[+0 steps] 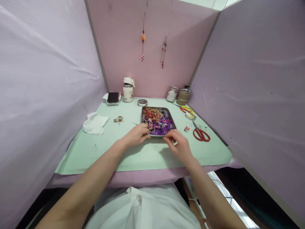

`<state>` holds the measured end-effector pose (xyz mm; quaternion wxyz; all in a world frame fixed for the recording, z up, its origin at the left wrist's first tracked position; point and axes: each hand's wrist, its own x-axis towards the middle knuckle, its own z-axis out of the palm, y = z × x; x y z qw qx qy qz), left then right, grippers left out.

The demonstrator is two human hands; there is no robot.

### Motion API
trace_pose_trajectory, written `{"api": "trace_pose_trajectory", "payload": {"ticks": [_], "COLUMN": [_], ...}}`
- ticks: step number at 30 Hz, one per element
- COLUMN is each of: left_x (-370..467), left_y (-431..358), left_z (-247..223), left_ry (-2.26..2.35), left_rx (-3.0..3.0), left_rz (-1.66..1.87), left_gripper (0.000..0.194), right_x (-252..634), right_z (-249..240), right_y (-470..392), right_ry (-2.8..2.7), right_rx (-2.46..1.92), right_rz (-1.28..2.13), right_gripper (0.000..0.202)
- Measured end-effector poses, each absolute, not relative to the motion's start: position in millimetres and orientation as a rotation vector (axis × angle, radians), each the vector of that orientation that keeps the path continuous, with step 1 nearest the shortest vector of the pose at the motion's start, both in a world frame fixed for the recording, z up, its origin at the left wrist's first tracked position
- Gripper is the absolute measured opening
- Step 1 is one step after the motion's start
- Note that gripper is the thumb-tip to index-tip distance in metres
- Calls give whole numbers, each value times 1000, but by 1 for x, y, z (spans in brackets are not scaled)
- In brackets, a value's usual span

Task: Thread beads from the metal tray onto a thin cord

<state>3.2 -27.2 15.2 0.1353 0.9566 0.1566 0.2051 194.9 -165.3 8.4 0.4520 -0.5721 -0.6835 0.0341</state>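
A metal tray (172, 118) filled with purple beads and tangled red and gold cords sits on the pale green table covering. My left hand (137, 135) is at the tray's front left corner, its fingers curled together beside and over the rim. A thin dark tip pokes out just behind those fingers; I cannot tell what it belongs to. My right hand (179, 144) is by the front right corner, thumb and fingertips pinched together. Whatever either hand holds is hidden or too small to name.
Red-handled scissors (201, 135), a small red-and-white packet (187, 128) and yellow-handled scissors (187, 109) lie at right. At left are a white cloth (95, 124) and a red-beaded piece (118, 119). A bottle (128, 92) and jars (183, 96) stand behind. Beaded strings (143, 37) hang on the back wall.
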Motion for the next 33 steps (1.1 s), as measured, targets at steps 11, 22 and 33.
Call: {"api": "trace_pose_trajectory", "payload": {"ticks": [11, 22, 33], "left_x": [-21, 8, 7], "left_y": [-34, -8, -14], "left_z": [30, 23, 6], "left_ry": [587, 1033, 918], "left_rx": [2617, 2192, 2169], "left_rz": [571, 1090, 1216], "left_gripper": [33, 39, 33], "right_x": [254, 259, 225], "right_z": [30, 47, 19], "right_y": [-126, -69, -62], "right_ry": [-1620, -1705, -1716], "right_rx": [-1560, -1672, -1268], "right_rz": [247, 1109, 1410], "right_gripper": [18, 9, 22]}}
